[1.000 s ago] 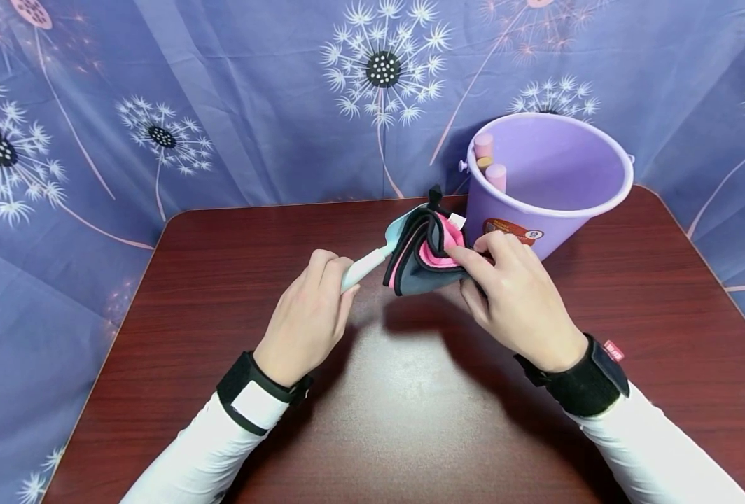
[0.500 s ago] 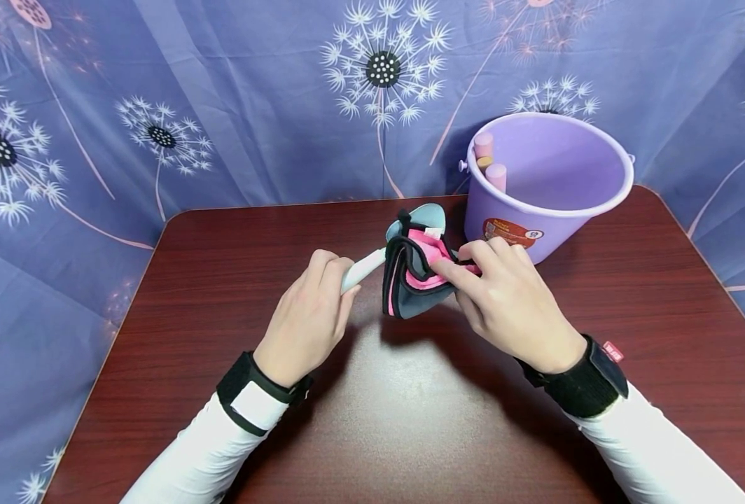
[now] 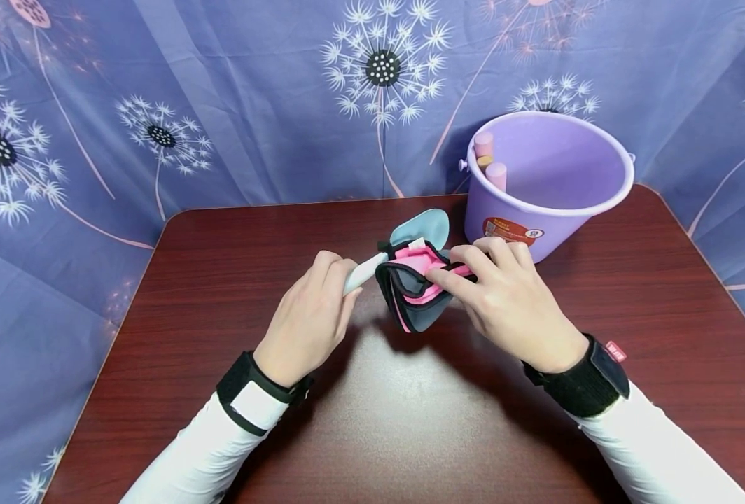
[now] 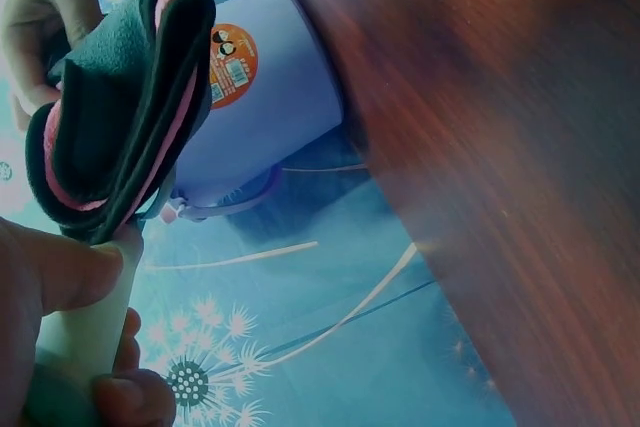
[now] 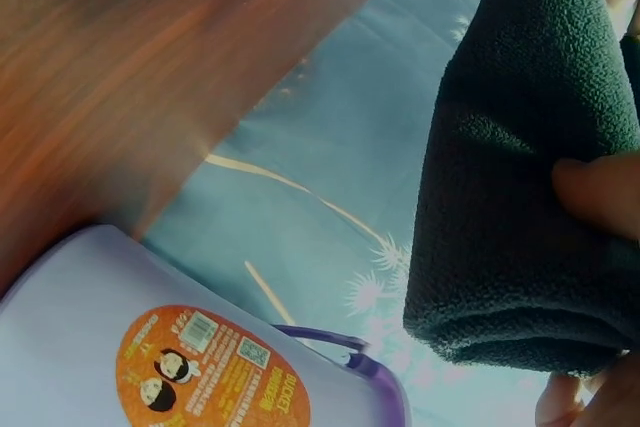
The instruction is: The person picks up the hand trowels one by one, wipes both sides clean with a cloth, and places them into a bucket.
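Note:
My left hand [image 3: 306,315] grips the white handle [image 3: 363,273] of a large spoon with a rounded light blue head [image 3: 426,227]. In the left wrist view, its thumb lies along the pale handle. My right hand [image 3: 511,301] holds a folded cloth [image 3: 434,318], grey outside and pink inside with black edging and a small white tag. The cloth wraps around the spoon's neck, which it hides, while the head sticks out beyond. In the right wrist view the grey cloth [image 5: 530,197] hides most of the right fingers.
A purple bucket [image 3: 552,210] with an orange label stands at the back right, close to the right hand. Pink cylindrical ends [image 3: 496,176] and a tan one show inside it. Behind the dark wooden table [image 3: 221,280] hangs a blue dandelion-print curtain [image 3: 253,105].
The right hand has brought the cloth nearer to me and slightly left, off the spoon's head toward the handle, so the light blue head is uncovered. The left hand has stayed nearly still.

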Action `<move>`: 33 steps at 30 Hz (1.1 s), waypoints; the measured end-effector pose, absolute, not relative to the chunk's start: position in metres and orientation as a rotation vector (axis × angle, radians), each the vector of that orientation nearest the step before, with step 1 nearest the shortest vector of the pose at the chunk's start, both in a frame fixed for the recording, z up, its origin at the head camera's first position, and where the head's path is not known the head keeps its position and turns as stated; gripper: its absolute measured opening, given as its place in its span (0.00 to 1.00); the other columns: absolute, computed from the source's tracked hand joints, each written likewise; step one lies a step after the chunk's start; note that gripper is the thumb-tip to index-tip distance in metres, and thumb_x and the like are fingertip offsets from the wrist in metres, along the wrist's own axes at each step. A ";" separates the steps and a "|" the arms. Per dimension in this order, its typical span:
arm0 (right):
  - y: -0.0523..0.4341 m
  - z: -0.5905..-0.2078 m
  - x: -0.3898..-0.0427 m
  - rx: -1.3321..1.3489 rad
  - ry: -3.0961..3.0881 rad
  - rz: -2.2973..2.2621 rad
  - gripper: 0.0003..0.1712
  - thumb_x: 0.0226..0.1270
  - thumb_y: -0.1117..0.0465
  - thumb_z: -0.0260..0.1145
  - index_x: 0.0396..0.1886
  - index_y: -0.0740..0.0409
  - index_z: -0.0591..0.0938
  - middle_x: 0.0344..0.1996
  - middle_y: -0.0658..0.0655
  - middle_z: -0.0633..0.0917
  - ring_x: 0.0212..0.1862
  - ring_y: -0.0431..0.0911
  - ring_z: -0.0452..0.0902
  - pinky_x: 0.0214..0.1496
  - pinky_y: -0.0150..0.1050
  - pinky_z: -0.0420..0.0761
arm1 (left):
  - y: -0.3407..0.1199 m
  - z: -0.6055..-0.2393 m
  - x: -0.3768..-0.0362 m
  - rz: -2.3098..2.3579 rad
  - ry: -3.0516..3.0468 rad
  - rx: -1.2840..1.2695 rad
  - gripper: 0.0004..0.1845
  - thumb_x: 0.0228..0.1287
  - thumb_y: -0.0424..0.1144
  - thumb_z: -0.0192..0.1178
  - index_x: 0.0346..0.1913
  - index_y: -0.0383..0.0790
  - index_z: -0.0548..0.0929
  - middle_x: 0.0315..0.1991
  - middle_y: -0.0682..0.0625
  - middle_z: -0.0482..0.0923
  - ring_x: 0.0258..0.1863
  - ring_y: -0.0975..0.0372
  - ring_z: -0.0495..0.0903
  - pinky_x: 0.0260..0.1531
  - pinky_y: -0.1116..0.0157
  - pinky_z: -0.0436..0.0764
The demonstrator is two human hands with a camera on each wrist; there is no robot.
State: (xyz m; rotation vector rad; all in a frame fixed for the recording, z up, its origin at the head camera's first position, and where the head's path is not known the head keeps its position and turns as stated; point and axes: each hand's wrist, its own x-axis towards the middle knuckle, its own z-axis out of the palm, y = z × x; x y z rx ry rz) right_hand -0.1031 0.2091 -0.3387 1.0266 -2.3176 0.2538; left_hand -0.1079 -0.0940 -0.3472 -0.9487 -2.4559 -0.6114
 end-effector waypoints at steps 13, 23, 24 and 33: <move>0.208 -0.335 -0.100 1.000 -2.287 0.225 0.21 0.72 0.64 0.61 0.62 0.51 0.86 0.53 0.63 0.81 0.52 0.67 0.73 0.42 0.64 0.68 | -0.092 -0.348 -0.106 -0.503 -2.453 -1.021 0.12 0.73 0.32 0.64 0.54 0.31 0.78 0.46 0.43 0.73 0.34 0.52 0.76 0.32 0.57 0.80; 0.207 -0.332 -0.102 0.856 -2.146 0.250 0.20 0.70 0.65 0.58 0.58 0.54 0.86 0.50 0.66 0.81 0.46 0.69 0.73 0.38 0.64 0.65 | -0.090 -0.352 -0.106 -0.511 -2.432 -1.080 0.12 0.76 0.34 0.63 0.54 0.30 0.77 0.44 0.43 0.72 0.31 0.54 0.74 0.28 0.59 0.78; 0.207 -0.332 -0.102 0.837 -2.139 0.248 0.20 0.70 0.66 0.57 0.58 0.54 0.86 0.49 0.66 0.81 0.46 0.69 0.73 0.37 0.64 0.65 | -0.090 -0.352 -0.106 -0.511 -2.433 -1.080 0.12 0.76 0.34 0.63 0.54 0.30 0.77 0.45 0.43 0.72 0.31 0.54 0.74 0.28 0.59 0.78; 0.208 -0.331 -0.104 0.685 -2.130 0.285 0.20 0.72 0.52 0.67 0.58 0.55 0.87 0.45 0.68 0.80 0.39 0.68 0.71 0.31 0.59 0.63 | -0.091 -0.350 -0.105 -0.522 -2.448 -1.046 0.13 0.74 0.33 0.64 0.54 0.30 0.76 0.45 0.43 0.72 0.32 0.54 0.75 0.28 0.59 0.78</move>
